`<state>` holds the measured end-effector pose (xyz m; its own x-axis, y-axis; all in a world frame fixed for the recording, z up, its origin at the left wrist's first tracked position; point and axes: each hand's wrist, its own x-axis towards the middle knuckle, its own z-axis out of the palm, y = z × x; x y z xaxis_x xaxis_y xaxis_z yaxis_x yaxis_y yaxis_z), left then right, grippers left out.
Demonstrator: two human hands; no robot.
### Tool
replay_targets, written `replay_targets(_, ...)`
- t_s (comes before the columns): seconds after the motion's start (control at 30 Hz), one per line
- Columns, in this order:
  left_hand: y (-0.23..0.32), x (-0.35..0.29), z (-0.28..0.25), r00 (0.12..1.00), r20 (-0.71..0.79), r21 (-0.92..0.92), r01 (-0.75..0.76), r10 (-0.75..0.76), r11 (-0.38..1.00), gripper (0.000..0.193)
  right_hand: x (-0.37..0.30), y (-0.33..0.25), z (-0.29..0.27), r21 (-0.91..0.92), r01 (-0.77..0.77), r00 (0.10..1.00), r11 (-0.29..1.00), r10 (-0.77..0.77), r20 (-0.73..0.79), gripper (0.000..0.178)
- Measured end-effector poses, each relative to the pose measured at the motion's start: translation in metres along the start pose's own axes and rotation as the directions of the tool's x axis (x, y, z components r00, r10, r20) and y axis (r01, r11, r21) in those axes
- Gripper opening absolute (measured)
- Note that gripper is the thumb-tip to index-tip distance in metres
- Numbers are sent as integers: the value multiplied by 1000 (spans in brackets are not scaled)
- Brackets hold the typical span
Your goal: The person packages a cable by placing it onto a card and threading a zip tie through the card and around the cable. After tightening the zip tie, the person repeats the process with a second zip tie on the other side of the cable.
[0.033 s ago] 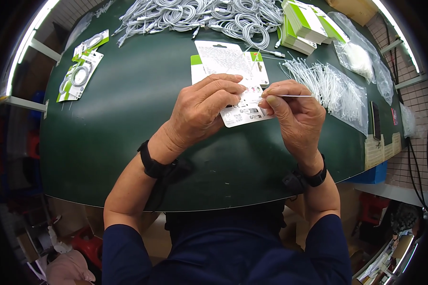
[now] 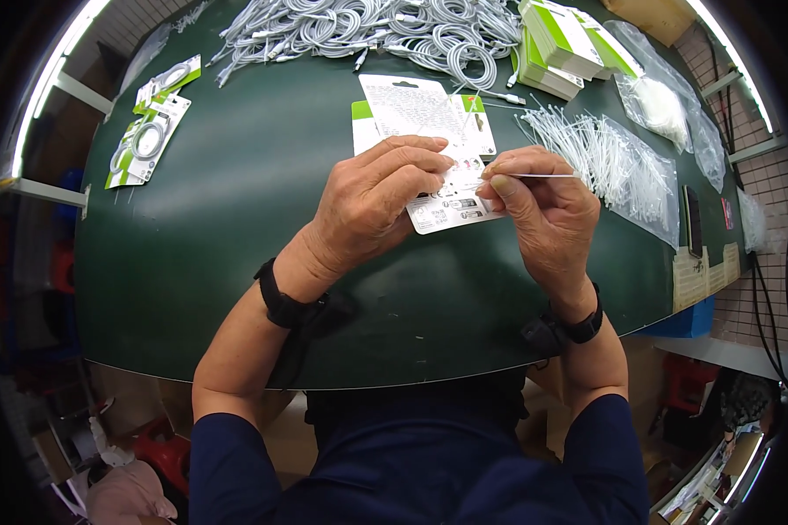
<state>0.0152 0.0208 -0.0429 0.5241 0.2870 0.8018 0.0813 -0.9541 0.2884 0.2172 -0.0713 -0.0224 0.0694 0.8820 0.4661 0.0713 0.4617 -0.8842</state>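
In front of me a white printed packaging card (image 2: 403,98) with a hang slot is held at a slant, its printed side up. My left hand (image 2: 372,197) grips its left edge, fingers bent over the face; the thumb is hidden. My right hand (image 2: 547,214) pinches a thin white cable tie (image 2: 547,176) at the card's right side, and the tie's tail points right. Thin pale strands stick out near the card's top. Beneath it lies another green-and-white card (image 2: 362,111). Whether a cable hangs behind the held card cannot be seen.
A heap of coiled grey cables (image 2: 324,31) lies at the back. Stacked green-and-white cards (image 2: 560,44) stand back right, near loose cable ties (image 2: 587,153) on a clear bag. Carded cables (image 2: 147,138) lie far left. A dark phone-like slab (image 2: 693,223) rests at the right edge.
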Motion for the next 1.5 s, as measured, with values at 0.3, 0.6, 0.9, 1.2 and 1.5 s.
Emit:
replay_targets(0.3,1,2,2,1000,12,10,-16,16,1000,30,1,4,-3,-25,31,999,999,-32,-25,10)
replay_targets(0.6,7,1,0,1000,2,7,4,-4,1000,27,5,8,-7,-250,250,965,935,-219,145,11)
replay_targets(0.9,10,4,0,1000,-10,12,4,-4,1000,29,4,0,-11,-157,144,984,977,-124,131,14)
replay_targets(1.2,14,3,-1,1000,3,54,10,-10,998,25,10,-2,-9,-330,295,949,897,-234,212,17)
replay_targets(1.5,60,19,-21,990,67,245,-138,125,960,15,17,-19,-32,-59,-175,901,983,184,393,14)
